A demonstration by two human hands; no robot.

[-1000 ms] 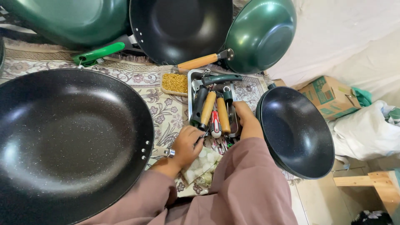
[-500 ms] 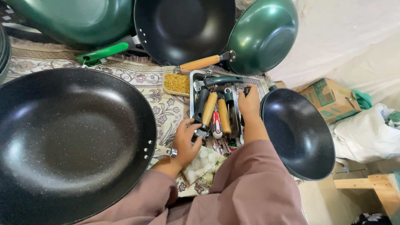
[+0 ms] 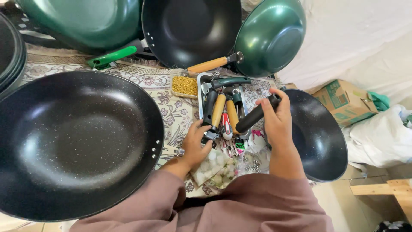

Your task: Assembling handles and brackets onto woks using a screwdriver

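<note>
While the left hand (image 3: 195, 146) pinches a dark handle end at the near edge of the metal tray (image 3: 200, 96), the right hand (image 3: 278, 122) is closed around 1 black handle (image 3: 256, 114), lifted clear for access. Large black wok (image 3: 73, 141) crowds left; smaller black pan (image 3: 319, 137) touches the right wrist. Beyond: seed dish (image 3: 185, 86), wooden handle (image 3: 208, 65), 2 green woks (image 3: 270, 36).

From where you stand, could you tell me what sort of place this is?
Probably a small cookware assembly workspace: large black non-stick woks on a patterned cloth, a metal tray of loose pan handles, and the right hand holding a black handle.
</note>
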